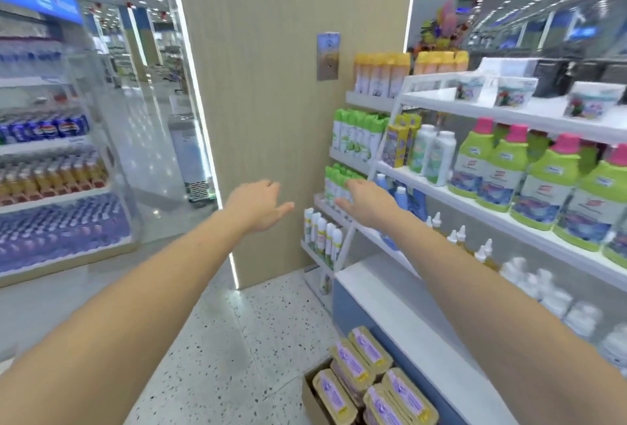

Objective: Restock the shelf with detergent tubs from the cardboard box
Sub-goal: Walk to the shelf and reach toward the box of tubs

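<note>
Tan, purple-labelled tubs (pixel 369 353) fill the cardboard box (pixel 314 394) — beside the shelf (pixel 390 306).

Left hand (pixel 259 205) and right hand (pixel 368 202) stretch forward, fingers loose. Low right, a cardboard box (pixel 310 394) on the speckled floor (pixel 264 339) holds perhaps 5 yellow detergent tubs (pixel 369 350), just beside the white shelf (pixel 400 316).

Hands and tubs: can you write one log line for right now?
left hand: open, empty | right hand: open, empty | detergent tubs: in cardboard box on floor

Cardboard box (pixel 310 392) of detergent tubs (pixel 369 350) on speckled floor (pixel 254 339) beside shelf (pixel 390 302).
</note>
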Tool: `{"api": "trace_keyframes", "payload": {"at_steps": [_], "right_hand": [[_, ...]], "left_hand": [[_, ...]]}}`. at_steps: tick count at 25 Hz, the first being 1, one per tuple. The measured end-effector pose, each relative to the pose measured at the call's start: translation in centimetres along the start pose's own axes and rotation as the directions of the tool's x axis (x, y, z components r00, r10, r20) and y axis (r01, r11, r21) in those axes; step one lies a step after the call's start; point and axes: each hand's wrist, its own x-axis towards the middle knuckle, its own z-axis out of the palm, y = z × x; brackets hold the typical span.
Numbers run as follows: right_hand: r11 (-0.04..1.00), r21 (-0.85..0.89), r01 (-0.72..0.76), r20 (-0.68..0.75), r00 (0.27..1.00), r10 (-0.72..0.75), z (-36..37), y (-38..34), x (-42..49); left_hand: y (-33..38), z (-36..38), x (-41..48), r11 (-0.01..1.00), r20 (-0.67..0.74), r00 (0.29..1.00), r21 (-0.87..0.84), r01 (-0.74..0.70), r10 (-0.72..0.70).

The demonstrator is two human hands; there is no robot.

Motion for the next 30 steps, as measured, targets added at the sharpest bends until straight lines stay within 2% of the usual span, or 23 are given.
{"api": "trace_keyframes", "payload": {"at_steps": [3,6,10,14,18,20,26,30], "right_hand": [[0.988,-0.053,-0.142,-0.012,0.99,0.142,1.0,4.4,2.7],[0.938,-0.083,-0.336,-0.05,0.942,0.333,1.9,8.3,4.3],[0.81,-0.038,-0.585,-0.094,0.809,0.58,3.4,10.7,4.6],[0.668,0.012,-0.744,-0.1,0.664,0.741,5.8,11.9,2.4],[0.548,-0.002,-0.837,-0.042,0.547,0.836,10.5,13.2,-1.5],[0.501,-0.003,-0.866,0.017,0.501,0.866,13.3,13.8,-3.2],[0.446,-0.011,-0.895,0.209,0.434,0.876,23.1,16.8,-6.5],[0.431,0.038,-0.902,0.294,0.422,0.858,30.7,17.1,-7.1]], "left_hand": [[1.7,1.9,7.6,0.985,0.012,0.984,0.003,-0.175,0.175],[4.0,3.3,14.8,0.936,0.014,0.936,-0.001,-0.353,0.353],[7.0,5.2,21.6,0.819,0.013,0.819,-0.029,-0.574,0.574],[10.1,8.2,25.1,0.689,0.051,0.687,-0.042,-0.724,0.725],[13.6,14.0,24.8,0.591,0.121,0.579,-0.11,-0.799,0.806],[14.7,17.3,24.1,0.571,0.168,0.549,-0.136,-0.81,0.819],[16.7,28.0,22.9,0.615,0.316,0.545,-0.191,-0.765,0.776],[15.9,35.7,22.5,0.632,0.381,0.53,-0.224,-0.741,0.757]]}}
